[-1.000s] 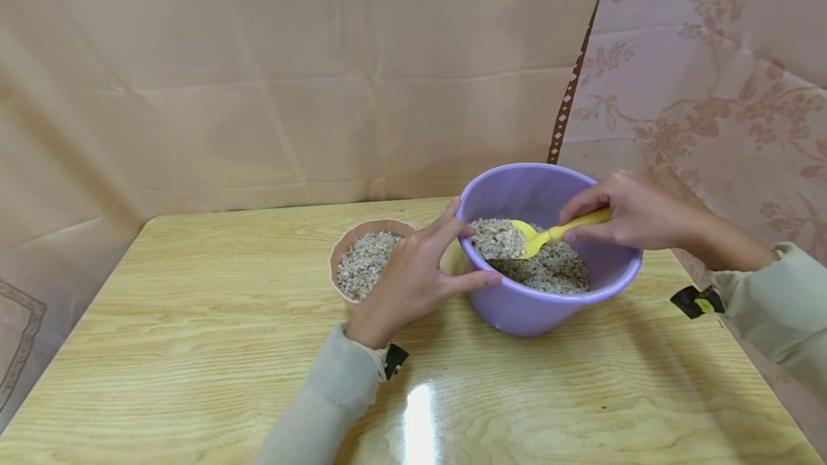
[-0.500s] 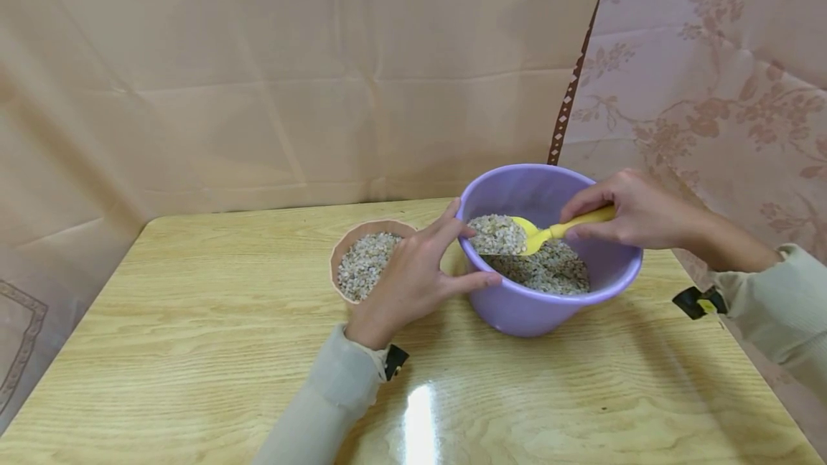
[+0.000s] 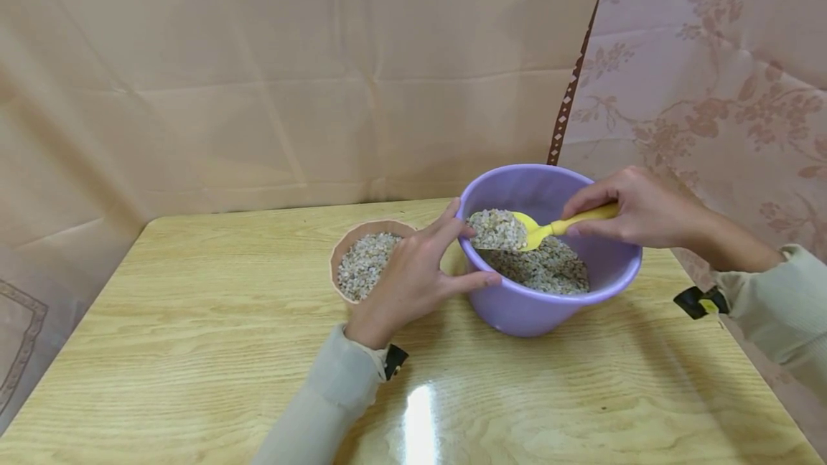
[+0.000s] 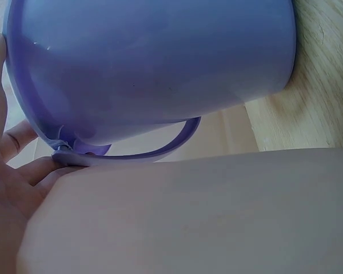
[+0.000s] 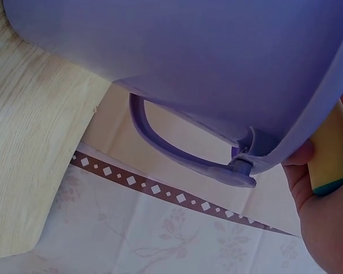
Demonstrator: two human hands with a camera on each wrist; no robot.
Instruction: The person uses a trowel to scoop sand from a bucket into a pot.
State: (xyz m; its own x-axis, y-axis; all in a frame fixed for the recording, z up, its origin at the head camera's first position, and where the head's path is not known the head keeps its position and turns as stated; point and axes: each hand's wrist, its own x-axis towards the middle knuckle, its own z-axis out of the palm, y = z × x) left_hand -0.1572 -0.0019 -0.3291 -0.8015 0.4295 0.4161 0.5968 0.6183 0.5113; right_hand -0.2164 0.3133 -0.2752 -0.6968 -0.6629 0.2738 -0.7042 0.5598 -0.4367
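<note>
My right hand (image 3: 639, 210) grips the handle of a small yellow toy shovel (image 3: 538, 234), whose end is teal in the right wrist view. A heap of small pale pebbles (image 3: 497, 228) fills its blade, which is held over the inside of a purple bucket (image 3: 523, 314). More pebbles cover the bucket's floor. My left hand (image 3: 416, 278) holds the bucket's left rim, thumb at the near side and fingers farther round. Behind that hand stands a peach scalloped bowl (image 3: 335, 271) of similar pebbles, its right side partly hidden.
The bucket's purple handle (image 5: 177, 154) hangs down along its outside. All stands on a light wood-grain table (image 3: 226, 350). A beige cloth (image 3: 291, 77) hangs behind the table, and a floral cloth (image 3: 711, 77) hangs at the right.
The loaded shovel has risen slightly inside the bucket, my right hand shifting a little to the right with it. My left hand and the bucket have stayed in place.
</note>
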